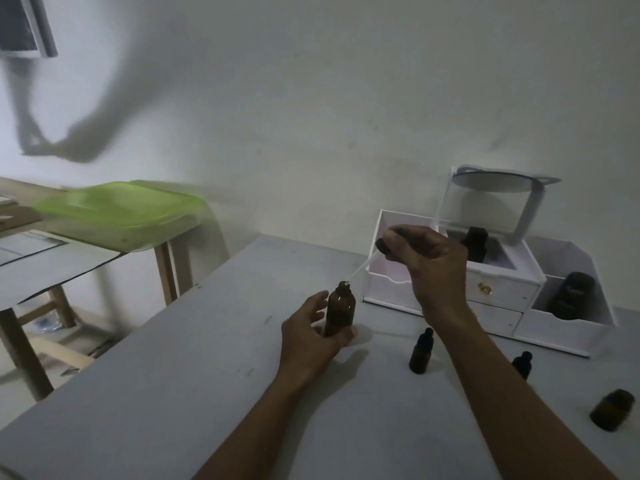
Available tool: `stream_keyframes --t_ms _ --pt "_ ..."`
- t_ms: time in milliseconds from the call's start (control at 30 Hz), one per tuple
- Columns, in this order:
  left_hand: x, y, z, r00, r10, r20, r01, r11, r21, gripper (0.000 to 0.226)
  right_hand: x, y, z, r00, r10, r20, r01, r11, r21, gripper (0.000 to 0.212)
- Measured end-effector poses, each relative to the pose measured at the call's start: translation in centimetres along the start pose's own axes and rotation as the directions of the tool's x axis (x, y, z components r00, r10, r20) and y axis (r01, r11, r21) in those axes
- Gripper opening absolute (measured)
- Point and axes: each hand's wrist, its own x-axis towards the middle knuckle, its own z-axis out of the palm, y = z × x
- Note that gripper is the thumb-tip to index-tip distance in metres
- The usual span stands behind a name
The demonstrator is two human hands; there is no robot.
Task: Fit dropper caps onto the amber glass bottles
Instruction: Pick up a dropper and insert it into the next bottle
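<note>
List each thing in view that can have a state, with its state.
left hand: grips the tall amber bottle near its base.
tall amber bottle: upright, uncapped.
right hand: pinches the dropper cap.
dropper cap: tilted, pipette tip at the tall bottle's mouth.
middle small bottle: upright, capped.
right small bottle: capped, partly hidden.
squat bottle: standing, no cap visible.
organizer: drawers shut.

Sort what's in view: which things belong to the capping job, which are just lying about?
Job: tall bottle, held by left hand; dropper cap, pinched in right hand, tube tip at the bottle's mouth; small bottle, smaller bottle and squat jar on the table.
Lying about: white organiser, green plastic container, side table.
</note>
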Motion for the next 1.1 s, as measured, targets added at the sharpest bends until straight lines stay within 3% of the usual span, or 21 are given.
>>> stream_keyframes --t_ms 167,333,467,633,833,1100 --pt "-0.2 0.5 0.1 1.000 0.000 0.008 0.000 1.000 0.019 0.059 0.2 0.2 0.7 0.997 -0.033 0.077 0.037 0.999 -0.040 0.008" --pt "-0.3 0.9 0.3 0.999 -0.034 0.006 0.034 0.999 0.012 0.056 0.2 0.9 2.3 0.975 -0.044 0.217 0.081 0.983 -0.166 0.006" --pt "-0.4 0.9 0.2 1.000 -0.027 0.004 0.027 1.000 -0.001 0.056 -0.5 2.9 2.9 0.959 0.034 0.281 0.037 0.969 -0.246 0.006" --pt "-0.5 1.0 0.0 1.000 -0.024 0.010 0.024 1.000 -0.001 0.052 -1.4 4.4 3.2 0.948 0.091 0.304 0.004 0.955 -0.298 0.014" --pt "-0.5 1.2 0.0 1.000 -0.014 0.003 0.014 1.000 0.012 0.051 -1.0 4.2 3.3 0.949 0.091 0.301 0.007 0.951 -0.309 0.003" --pt "-0.4 1.3 0.0 1.000 -0.021 0.011 0.021 0.999 0.035 0.054 -0.7 4.0 3.9 0.956 0.090 0.281 0.006 0.946 -0.323 0.007"
